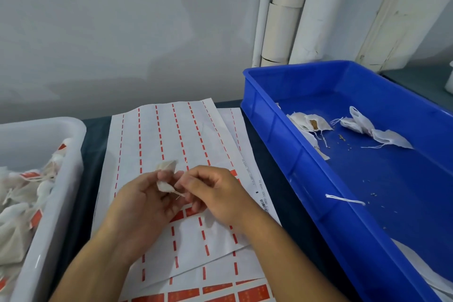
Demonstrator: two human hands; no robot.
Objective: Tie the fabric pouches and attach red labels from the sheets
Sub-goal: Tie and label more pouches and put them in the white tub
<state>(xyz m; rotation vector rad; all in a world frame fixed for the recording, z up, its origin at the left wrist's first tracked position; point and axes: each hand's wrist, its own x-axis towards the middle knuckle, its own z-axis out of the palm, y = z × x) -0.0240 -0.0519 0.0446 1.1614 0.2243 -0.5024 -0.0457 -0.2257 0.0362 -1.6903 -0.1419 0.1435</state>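
Observation:
Over the label sheets, my left hand (144, 196) grips a small white fabric pouch (166, 167) between thumb and fingers, its gathered top poking above them. Close beside it, my right hand (210, 189) pinches the pouch's thin drawstring (180, 195). The white label sheets (171, 135) lie stacked below, with dashed red strips left where labels were peeled. Whole red labels (210, 294) remain along the near edge. Part of the pouch is hidden by my fingers.
A blue crate (367, 203) at the right holds a few loose untied pouches (306, 125) and a stray string (345, 200). At the left a white bin (61, 179) contains several tied pouches with red labels (29, 175). White rolls (282, 32) lean against the back wall.

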